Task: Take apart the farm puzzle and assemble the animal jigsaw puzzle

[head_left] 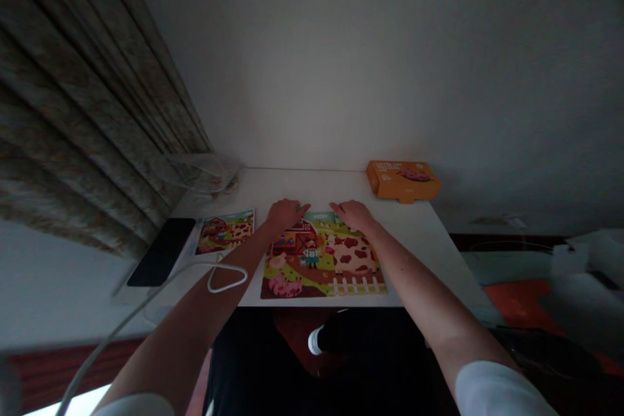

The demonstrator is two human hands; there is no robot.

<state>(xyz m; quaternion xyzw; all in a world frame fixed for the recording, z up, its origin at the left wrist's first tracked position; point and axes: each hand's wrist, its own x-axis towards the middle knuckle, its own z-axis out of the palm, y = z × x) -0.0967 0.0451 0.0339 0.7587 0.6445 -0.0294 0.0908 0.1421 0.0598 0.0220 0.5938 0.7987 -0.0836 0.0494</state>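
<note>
A colourful farm-scene jigsaw puzzle (pixel 312 273), with a red barn, a farmer, a spotted cow, pink pigs and a white fence, lies flat on the white table. My left hand (pixel 286 213) rests on its far left corner, thumb stretched inward along the top edge. At the far right corner lies my right hand (pixel 355 214), its thumb pointing back toward the left one. Both hands look spread and flat, though their outer fingers are partly hidden. A smaller picture sheet (pixel 225 229) of the same farm scene lies left of the puzzle, partly behind my left forearm.
An orange box (pixel 404 182) stands at the table's back right. Clear plastic wrapping (pixel 209 172) sits at the back left, near the curtain (pixel 97 78). A black phone-like slab (pixel 163 252) lies at the left edge. A white cable (pixel 160 289) loops across my left forearm.
</note>
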